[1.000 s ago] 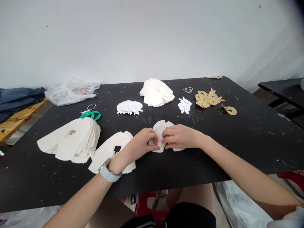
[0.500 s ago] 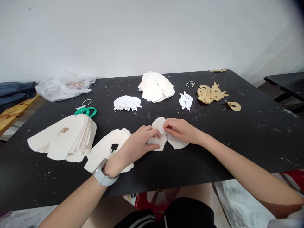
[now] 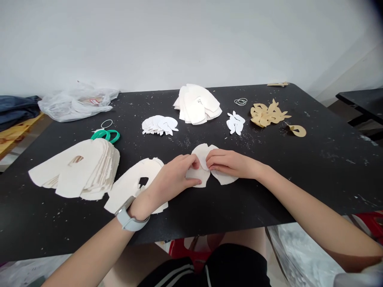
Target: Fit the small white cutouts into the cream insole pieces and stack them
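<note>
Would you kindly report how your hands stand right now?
Left hand and right hand resting on cream cut-out pieces. Notched cut-out beside the left hand.

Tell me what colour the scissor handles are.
Bright teal green. The handles show best in the head view, just behind the large cream stack.

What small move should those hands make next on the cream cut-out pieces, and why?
Probably press the join flat with the right hand before letting go: the left hand pins one cream cut-out piece, and the right fingers rest where it meets a second piece.
</note>
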Motion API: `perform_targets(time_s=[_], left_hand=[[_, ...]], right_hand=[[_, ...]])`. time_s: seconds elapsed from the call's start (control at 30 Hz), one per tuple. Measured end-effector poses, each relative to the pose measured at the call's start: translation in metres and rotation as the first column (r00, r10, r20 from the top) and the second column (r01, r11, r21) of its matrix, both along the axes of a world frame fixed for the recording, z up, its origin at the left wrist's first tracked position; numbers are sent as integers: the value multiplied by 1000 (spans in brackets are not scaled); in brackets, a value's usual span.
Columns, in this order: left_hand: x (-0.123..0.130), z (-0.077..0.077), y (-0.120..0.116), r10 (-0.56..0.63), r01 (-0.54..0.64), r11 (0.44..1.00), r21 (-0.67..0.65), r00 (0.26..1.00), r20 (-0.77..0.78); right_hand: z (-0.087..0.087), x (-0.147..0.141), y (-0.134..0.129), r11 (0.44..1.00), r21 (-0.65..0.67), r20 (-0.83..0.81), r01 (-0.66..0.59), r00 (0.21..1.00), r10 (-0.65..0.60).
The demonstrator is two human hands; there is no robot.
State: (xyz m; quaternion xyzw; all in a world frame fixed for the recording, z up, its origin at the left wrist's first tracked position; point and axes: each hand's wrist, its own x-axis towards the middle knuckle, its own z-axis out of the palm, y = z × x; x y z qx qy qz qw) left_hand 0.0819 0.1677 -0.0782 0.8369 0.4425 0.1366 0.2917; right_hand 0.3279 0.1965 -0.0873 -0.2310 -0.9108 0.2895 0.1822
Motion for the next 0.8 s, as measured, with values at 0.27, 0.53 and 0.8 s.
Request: perform_targets(time_s=[0.27, 0.53, 0.8], left_hand=[[0, -1, 0, -159, 161, 981, 113, 987, -24], [10, -2, -2, -126, 130, 958, 257, 992, -31], [19, -9, -5, -88, 110, 922, 372, 993, -76]], right_hand=[[-3, 0, 2, 996, -61, -93, -61, 994, 56], [-9, 5, 11, 962, -138, -207, 235, 943, -260], [4, 14, 1, 996, -59, 132, 70, 989, -62]])
